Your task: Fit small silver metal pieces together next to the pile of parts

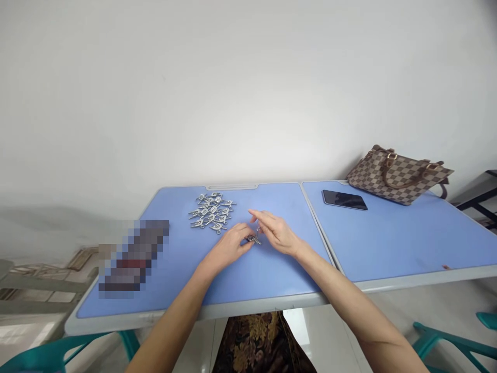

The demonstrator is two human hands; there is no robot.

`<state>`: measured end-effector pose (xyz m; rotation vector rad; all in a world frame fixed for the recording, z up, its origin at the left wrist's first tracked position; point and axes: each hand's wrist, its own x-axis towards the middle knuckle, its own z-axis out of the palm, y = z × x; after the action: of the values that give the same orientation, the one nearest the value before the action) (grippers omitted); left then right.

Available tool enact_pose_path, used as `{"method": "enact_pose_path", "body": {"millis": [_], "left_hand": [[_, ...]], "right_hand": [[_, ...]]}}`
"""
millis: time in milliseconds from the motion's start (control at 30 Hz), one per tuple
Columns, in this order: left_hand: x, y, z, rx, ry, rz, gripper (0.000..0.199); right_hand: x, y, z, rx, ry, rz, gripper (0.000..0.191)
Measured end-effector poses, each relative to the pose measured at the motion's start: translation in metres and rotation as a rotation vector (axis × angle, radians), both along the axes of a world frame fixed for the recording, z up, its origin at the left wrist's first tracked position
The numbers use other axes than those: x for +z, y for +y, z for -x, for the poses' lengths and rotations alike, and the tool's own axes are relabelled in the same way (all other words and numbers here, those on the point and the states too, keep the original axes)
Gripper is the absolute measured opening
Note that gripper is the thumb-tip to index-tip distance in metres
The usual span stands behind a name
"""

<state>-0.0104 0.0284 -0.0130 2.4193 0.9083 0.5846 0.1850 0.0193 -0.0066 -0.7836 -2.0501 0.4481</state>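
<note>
Toward the near edge of the left panel of a blue table (248, 280), the left hand (229, 248) and the right hand (275, 233) sit either side of a small cluster of metal charms (253, 239); the fingers curve down over it, but whether either hand is pinching it or only touching it cannot be told at this size. Farther off and to the left lies a heap of similar silvery charms (212, 211), flat and overlapping; they look light and stiff, likely to snag one another, so a single piece would best be taken by its edge between fingertip and thumb. Across the seam to the right, a black smartphone (345, 199) lies flat; beyond it, a checked handbag (398, 176) sits at the far corner; a pixelated patch (134, 256) covers something at the left.
</note>
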Motion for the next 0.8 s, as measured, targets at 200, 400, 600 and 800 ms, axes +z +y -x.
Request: {"method": "enact_pose_path", "body": {"millis": [200,400,600,800], "left_hand": [[0.003,0.000,-0.001,-0.003,-0.033,0.022,0.013],[0.005,0.000,-0.002,-0.001,-0.027,0.028,0.013],[0.002,0.001,-0.001,0.016,-0.017,0.035,0.013],[0.002,0.002,-0.002,0.031,-0.011,0.031,0.013]], "right_hand": [[-0.012,0.010,-0.002,-0.260,0.140,0.036,0.020],[-0.007,0.008,-0.005,-0.145,0.113,0.016,0.032],[0.002,0.001,-0.001,-0.027,0.141,0.081,0.020],[-0.004,0.002,0.003,-0.159,0.181,0.099,0.015]]}}
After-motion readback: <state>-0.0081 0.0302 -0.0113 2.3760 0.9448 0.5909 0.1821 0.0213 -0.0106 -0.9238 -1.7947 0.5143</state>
